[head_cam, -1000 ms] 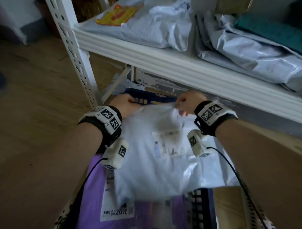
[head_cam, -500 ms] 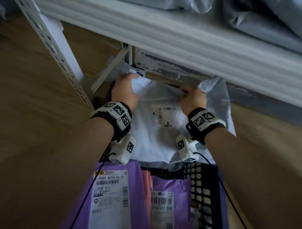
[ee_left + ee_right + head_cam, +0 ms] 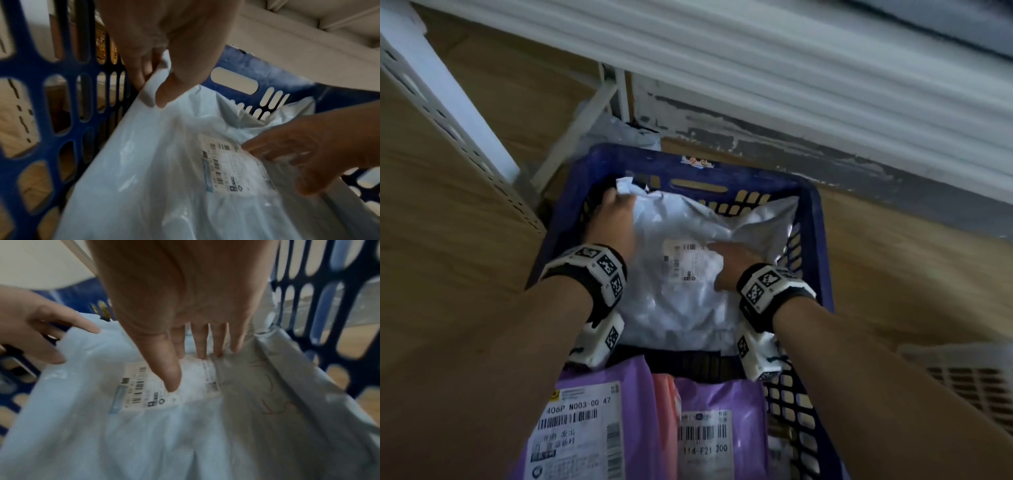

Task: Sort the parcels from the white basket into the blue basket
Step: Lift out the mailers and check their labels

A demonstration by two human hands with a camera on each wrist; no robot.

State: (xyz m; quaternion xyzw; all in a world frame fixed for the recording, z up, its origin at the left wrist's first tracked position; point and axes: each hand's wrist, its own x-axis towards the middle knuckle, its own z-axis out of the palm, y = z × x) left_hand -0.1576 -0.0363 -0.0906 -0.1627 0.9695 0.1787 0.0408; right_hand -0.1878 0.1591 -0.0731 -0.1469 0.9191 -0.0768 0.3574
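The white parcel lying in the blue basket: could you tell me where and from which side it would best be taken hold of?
Probably at the loose far-left corner of the white parcel, coming from above on the left. The film bunches up there, where the left hand already pinches it, while the blue basket walls close in the other edges. The right hand only presses flat on the shipping label.

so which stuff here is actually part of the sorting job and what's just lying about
Job:
- white parcel
- blue basket
- left hand, gripping the parcel's corner
- right hand, flat on its label
- purple parcels

Lying about:
- white shelf
- grey bag behind the basket
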